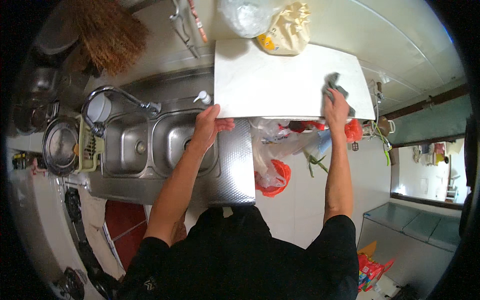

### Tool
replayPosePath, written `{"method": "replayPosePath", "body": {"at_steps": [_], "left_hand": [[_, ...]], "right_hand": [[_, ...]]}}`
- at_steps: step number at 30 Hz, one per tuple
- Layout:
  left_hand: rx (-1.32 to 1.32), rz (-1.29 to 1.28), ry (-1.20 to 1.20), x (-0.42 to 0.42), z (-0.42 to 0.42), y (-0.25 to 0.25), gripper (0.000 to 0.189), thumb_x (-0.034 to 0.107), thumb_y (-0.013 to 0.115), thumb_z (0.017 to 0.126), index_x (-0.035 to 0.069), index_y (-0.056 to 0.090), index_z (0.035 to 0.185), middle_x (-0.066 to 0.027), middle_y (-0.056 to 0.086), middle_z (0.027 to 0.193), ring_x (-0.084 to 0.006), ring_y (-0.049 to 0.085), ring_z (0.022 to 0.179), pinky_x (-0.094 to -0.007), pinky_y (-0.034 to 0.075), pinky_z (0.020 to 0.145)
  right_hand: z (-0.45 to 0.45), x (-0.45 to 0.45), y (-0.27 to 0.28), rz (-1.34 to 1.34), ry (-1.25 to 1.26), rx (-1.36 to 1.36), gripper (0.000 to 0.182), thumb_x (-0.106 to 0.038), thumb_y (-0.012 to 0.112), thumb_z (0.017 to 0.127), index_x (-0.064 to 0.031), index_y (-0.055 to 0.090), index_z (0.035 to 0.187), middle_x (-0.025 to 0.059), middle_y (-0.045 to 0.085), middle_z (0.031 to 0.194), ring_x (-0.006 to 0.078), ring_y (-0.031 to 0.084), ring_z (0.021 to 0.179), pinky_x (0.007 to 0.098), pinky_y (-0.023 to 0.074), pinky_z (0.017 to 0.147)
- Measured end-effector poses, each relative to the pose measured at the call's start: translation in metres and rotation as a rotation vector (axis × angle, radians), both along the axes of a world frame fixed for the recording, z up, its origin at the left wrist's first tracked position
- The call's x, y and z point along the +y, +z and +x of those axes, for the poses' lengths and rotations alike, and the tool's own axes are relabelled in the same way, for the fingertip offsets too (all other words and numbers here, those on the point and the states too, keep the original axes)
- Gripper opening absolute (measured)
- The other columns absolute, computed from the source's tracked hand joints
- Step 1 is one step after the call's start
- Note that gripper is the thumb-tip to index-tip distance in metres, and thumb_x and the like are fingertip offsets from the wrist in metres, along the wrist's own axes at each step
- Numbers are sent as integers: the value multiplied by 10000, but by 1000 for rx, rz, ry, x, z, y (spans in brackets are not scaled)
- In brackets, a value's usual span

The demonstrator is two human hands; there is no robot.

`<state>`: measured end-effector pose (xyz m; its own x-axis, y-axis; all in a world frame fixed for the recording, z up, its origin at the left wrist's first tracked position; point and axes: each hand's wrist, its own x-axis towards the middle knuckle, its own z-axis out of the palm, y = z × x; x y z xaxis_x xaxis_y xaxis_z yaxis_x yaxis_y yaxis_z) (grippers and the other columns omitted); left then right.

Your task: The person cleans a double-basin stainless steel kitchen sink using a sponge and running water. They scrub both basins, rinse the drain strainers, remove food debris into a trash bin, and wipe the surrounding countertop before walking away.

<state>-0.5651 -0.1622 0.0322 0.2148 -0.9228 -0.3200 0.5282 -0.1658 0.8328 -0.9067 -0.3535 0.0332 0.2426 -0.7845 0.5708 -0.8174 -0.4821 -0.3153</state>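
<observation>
A white board-like top lies beside the steel double sink, a little above its edge. My right hand presses a dark grey cloth against the right part of this white surface. At its near left corner is my left hand, thumb up against the edge and fingers spread over the steel drainboard. A white pump dispenser stands just behind my left hand. At the back edge of the white top sit a cream bag and a clear plastic bag.
Below the white top hang or lie plastic bags, a red one among them, and green stalks. A curved faucet arches over the sink. Farther left are a dish rack and a metal basin. A straw broom hangs upper left.
</observation>
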Motion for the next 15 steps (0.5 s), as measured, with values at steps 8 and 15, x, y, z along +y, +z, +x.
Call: {"method": "replayPosePath", "body": {"at_steps": [8, 15], "left_hand": [[77, -71, -7, -1, 5, -8, 327, 275, 444, 904, -43, 515, 932, -176, 612, 759, -263, 629, 639, -348, 526, 580], [44, -8, -17, -2, 4, -7, 405, 307, 439, 907, -73, 446, 1050, -272, 587, 852, -350, 621, 730, -416, 525, 638]], "right_hand": [[210, 90, 22, 204, 632, -173, 227, -96, 602, 629, -75, 602, 855, 89, 596, 955, 277, 526, 948, 393, 379, 836], [123, 120, 33, 138, 591, -48, 210, 19, 594, 602, -65, 579, 794, 92, 591, 971, 277, 524, 934, 377, 395, 820]]}}
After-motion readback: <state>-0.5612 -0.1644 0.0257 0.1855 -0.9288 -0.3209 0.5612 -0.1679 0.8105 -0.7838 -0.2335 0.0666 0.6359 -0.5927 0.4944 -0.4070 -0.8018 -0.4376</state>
